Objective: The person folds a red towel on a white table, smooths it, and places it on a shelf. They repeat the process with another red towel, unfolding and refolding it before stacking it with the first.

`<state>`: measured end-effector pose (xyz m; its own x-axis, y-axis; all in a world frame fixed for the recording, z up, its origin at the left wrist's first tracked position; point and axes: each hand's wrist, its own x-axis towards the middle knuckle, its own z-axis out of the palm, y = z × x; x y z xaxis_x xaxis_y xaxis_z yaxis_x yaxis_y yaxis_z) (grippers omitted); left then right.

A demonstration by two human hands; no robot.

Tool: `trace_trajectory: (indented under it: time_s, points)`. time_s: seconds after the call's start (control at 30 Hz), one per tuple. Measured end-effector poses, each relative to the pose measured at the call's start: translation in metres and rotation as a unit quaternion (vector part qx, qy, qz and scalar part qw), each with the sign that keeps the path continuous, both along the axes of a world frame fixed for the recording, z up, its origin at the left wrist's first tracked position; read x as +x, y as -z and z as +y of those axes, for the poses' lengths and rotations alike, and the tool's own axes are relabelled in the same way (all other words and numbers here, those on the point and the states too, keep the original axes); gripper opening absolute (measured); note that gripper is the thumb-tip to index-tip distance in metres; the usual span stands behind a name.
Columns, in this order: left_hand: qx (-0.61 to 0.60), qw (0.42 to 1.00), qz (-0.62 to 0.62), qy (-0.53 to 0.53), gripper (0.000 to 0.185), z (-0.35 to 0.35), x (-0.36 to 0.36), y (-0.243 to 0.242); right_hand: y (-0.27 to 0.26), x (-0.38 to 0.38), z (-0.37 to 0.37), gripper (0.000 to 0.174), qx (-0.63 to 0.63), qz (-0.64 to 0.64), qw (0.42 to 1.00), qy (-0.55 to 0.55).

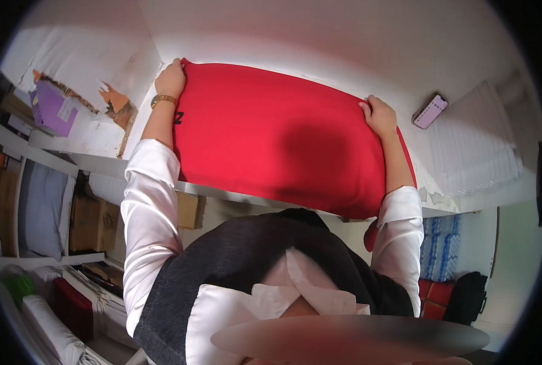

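Note:
A red cloth (252, 127) lies spread over a white work surface, fairly smooth, with a black printed mark near its left edge. At its far left corner my left hand (170, 80) grips the fabric, a gold-coloured watch on the wrist. My right hand (380, 116) rests at the far right part of the cloth, fingertips at its far edge; whether they pinch it is not clear. The near edge of the cloth hangs over the front of the surface, and a dark round shadow falls on its right half.
A lit smartphone (429, 111) lies to the right, beside a stack of clear plastic bags (476, 141). A purple box (52, 108) stands at the left by peeling wall covering. Below left are shelves with a cardboard box (93, 223) and folded grey cloth (45, 207). Walls bound the far side.

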<state>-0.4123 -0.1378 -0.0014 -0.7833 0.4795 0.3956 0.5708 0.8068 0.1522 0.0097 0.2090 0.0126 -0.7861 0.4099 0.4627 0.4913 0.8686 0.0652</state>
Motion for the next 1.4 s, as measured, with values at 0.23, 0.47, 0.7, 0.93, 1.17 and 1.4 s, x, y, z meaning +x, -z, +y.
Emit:
trace_trajectory:
  time_s: [0.23,0.47,0.7,0.93,1.17,1.4]
  points:
    - [-0.079,0.984,0.111,0.117,0.029,0.051,0.079,-0.054,0.000,0.000,0.000,0.036,-0.050,-0.012,0.998,0.028]
    - [0.047,0.835,-0.063,0.545,0.020,0.204,0.227,-0.039,0.006,-0.001,-0.001,0.034,-0.038,-0.009,0.999,0.031]
    - [0.165,0.858,-0.107,0.475,0.019,0.278,0.284,0.019,0.008,0.001,-0.001,0.028,-0.069,0.036,0.997,0.025]
    - [0.126,0.880,-0.054,0.454,0.020,0.279,0.274,0.021,-0.018,0.019,0.013,0.029,-0.273,-0.025,0.960,0.051]
    - [0.113,0.881,-0.041,0.457,0.019,0.278,0.275,0.018,-0.050,0.147,0.012,0.036,-0.707,-0.025,0.707,-0.002]
    - [0.109,0.894,-0.055,0.432,0.020,0.277,0.276,0.016,-0.033,0.240,-0.032,0.042,-0.853,-0.006,0.497,-0.159]
